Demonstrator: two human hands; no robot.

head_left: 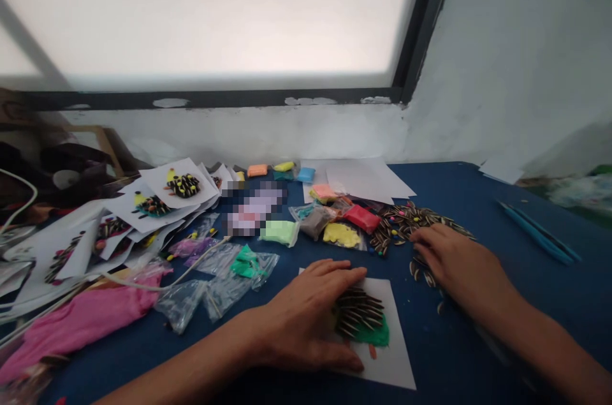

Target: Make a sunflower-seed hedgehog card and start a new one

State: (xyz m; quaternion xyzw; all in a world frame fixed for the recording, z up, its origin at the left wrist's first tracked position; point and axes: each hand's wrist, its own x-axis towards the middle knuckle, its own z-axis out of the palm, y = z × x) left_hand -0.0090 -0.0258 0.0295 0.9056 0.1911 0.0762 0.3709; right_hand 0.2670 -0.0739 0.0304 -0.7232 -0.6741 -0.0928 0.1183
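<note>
White paper lies flat on the blue worktop, right in front of the person. The left hand is spread out on it and grips nothing, maybe to stop the paper sliding. The right hand is at the seed pile, finger and thumb tips close together; I cannot tell if a seed is between them. The pile is near the paper, likely so it is easy to reach. The red pack lies farther back, perhaps to leave room.

On the paper is the seed picture. It has a bright green patch with dark, stripy seeds close together on top, like spikes. Orange bits poke out below. The left hand hides its left side.
</note>
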